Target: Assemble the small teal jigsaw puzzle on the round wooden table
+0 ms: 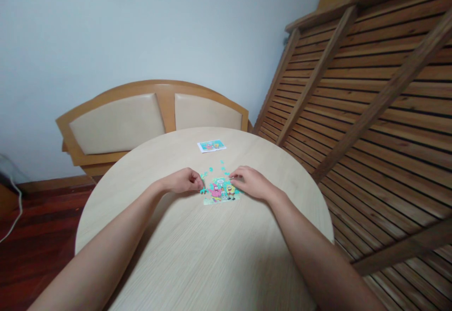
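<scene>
A partly assembled jigsaw puzzle (217, 193) with a pink starfish figure and a yellow square figure lies flat on the round table. At its left side my left hand (182, 180) has its fingers curled in a pinch, with a teal puzzle piece (204, 191) at the fingertips. My right hand (252, 182) rests over the puzzle's upper right edge. Its fingers are slightly bent and a little apart, the tips touching or just above the pieces there; part of the puzzle is hidden under it.
Several loose teal pieces (211, 169) are scattered beyond the puzzle. Farther back lies a picture card (211, 146) with the same cartoon figures. The round wooden table (197, 254) has a padded headboard (120, 120) behind it and a slatted wooden frame (370, 113) at the right.
</scene>
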`<state>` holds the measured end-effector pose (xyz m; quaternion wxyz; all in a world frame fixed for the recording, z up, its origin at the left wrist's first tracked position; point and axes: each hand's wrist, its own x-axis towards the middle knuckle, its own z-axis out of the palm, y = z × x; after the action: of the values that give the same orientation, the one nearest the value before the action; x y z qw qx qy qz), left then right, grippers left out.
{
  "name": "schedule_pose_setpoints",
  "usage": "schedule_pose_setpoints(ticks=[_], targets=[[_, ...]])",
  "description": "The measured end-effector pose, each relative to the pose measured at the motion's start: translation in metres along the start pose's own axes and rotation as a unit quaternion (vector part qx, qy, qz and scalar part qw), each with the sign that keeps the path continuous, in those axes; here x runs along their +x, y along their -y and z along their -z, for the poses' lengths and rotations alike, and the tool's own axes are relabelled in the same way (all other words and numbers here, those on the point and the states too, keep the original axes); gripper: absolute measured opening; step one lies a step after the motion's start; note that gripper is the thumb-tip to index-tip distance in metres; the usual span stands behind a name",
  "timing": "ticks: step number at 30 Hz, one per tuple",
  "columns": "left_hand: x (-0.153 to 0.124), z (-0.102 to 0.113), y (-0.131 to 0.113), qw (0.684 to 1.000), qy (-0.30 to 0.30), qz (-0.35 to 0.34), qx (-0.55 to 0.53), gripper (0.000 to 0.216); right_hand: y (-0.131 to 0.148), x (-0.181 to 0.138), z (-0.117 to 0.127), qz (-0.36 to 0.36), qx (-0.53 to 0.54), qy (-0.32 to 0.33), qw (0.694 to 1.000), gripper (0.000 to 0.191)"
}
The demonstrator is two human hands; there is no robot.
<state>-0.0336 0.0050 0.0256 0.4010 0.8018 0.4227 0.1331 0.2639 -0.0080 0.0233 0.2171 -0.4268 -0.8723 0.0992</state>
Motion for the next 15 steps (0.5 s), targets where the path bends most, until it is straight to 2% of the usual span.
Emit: schedule_pose_setpoints(ticks=[2, 4, 8, 15], targets=[[0.001, -0.005, -0.007, 1.0, 0.017, -0.002, 0.01, 0.021, 0.015, 0.002, -0.002, 0.076, 0.029, 0.02, 0.997, 0.023], [0.002, -0.009, -0.011, 0.999, 0.029, -0.002, 0.015, 0.021, 0.027, 0.003, -0.004, 0.117, 0.045, 0.038, 0.991, 0.023], [0.004, -0.012, -0.015, 0.999, 0.034, -0.003, 0.029, 0.022, 0.039, 0.003, -0.008, 0.132, 0.049, 0.056, 0.988, 0.022], [0.005, -0.014, -0.02, 0.997, 0.023, -0.001, 0.079, 0.022, 0.041, 0.003, -0.012, 0.161, 0.039, 0.078, 0.983, 0.016]])
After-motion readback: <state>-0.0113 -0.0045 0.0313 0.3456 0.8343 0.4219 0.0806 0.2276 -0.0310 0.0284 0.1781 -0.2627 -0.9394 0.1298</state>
